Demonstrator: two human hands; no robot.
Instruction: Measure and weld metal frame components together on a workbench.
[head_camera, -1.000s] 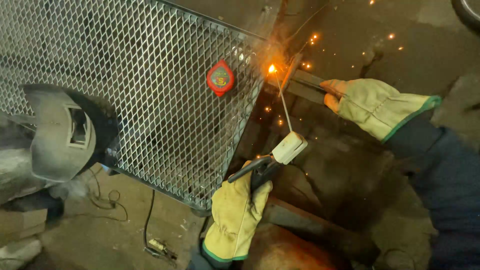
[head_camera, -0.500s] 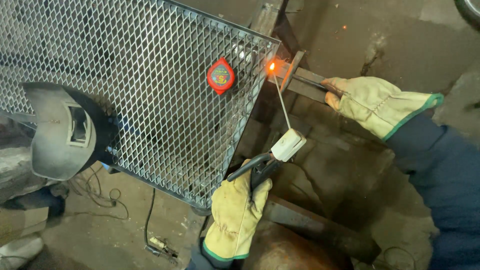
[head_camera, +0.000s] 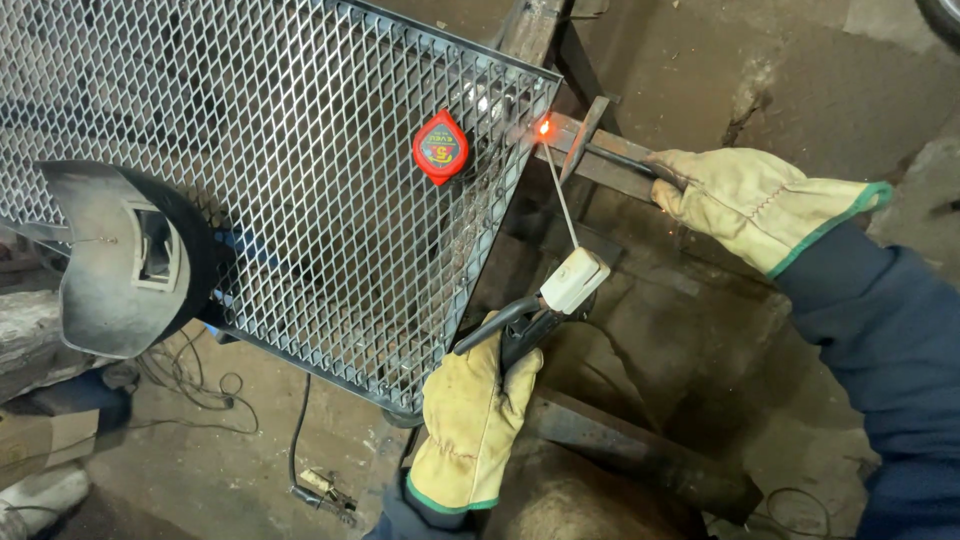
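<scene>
My left hand (head_camera: 470, 425), gloved in yellow leather, is closed around the electrode holder (head_camera: 545, 305). Its welding rod (head_camera: 560, 195) rises to a glowing orange spot (head_camera: 544, 128) at the upper right corner of the mesh panel (head_camera: 250, 150). My right hand (head_camera: 745, 200) grips a metal bar (head_camera: 610, 160) just beside that corner. A red tape measure (head_camera: 440, 147) sits on the mesh, and a welding mask (head_camera: 125, 260) hangs near the panel's left edge.
</scene>
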